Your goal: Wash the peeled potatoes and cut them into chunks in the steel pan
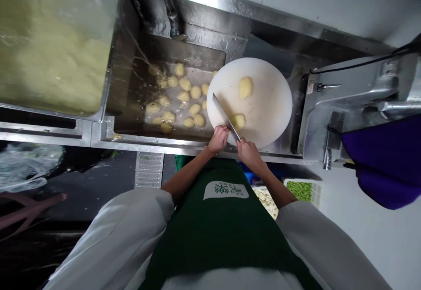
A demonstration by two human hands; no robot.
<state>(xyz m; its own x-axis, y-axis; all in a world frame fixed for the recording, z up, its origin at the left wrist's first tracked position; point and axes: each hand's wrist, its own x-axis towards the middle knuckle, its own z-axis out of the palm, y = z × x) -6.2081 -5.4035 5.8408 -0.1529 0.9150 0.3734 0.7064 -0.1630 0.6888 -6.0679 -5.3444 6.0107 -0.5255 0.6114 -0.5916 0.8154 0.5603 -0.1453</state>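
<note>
My right hand [249, 153] is wrapped round the handle of a knife [226, 117], whose blade points up and left over a round white cutting board [266, 106]. At the board's lower left edge, my left hand [219, 139] is closed beside the blade; what its fingers hold, if anything, is hidden. One peeled potato piece [238, 122] lies just right of the blade. Another peeled potato [245, 87] rests higher on the board. Several peeled potatoes [195, 92] sit in the wet sink to the left.
A large metal container [107, 84] of cloudy liquid stands at the upper left. The faucet [176, 29] hangs over the sink. Right of the board are a metal machine [355, 82] and a purple cloth [388, 158]. Below is a basket [316, 193] of green pieces.
</note>
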